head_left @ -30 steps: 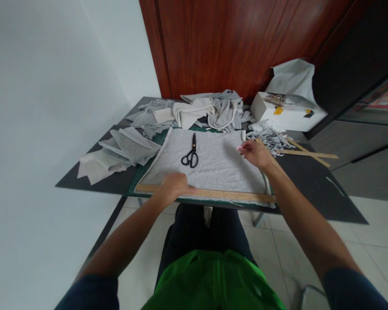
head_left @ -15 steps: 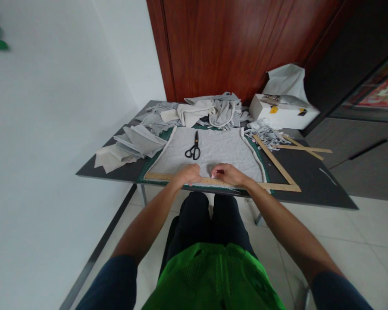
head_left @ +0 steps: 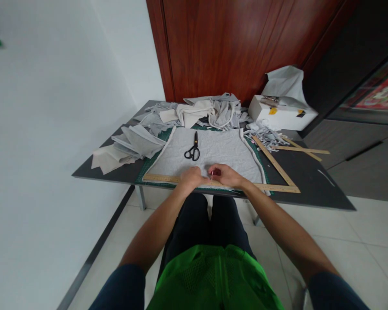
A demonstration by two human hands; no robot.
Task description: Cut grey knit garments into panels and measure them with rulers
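A piece of grey fabric [head_left: 220, 148] with pale bound side edges lies flat on a green cutting mat [head_left: 141, 175]. Along its near edge runs the long arm of a wooden L-square ruler [head_left: 161, 177]. My left hand [head_left: 191, 176] presses down on that ruler, fingers curled and thumb pointing right. Just to the right, my right hand [head_left: 225, 174] pinches a small pale pink piece [head_left: 212, 173], perhaps tailor's chalk, at the ruler's upper edge. Black-handled scissors [head_left: 193, 148] rest on the fabric above my hands, blades pointing away.
Crumpled grey and cream cloth [head_left: 195, 111] is heaped at the back, with folded pieces [head_left: 137, 142] at left. Fabric scraps [head_left: 267, 134] and crossed wooden rulers [head_left: 302, 149] lie at right. Behind them stands a white box [head_left: 281, 115]. The dark table [head_left: 323, 189] extends right.
My left hand has slid slightly right along the ruler, closer to my right hand. My right hand has shifted a little left with the pink piece. The scissors and fabric stay put.
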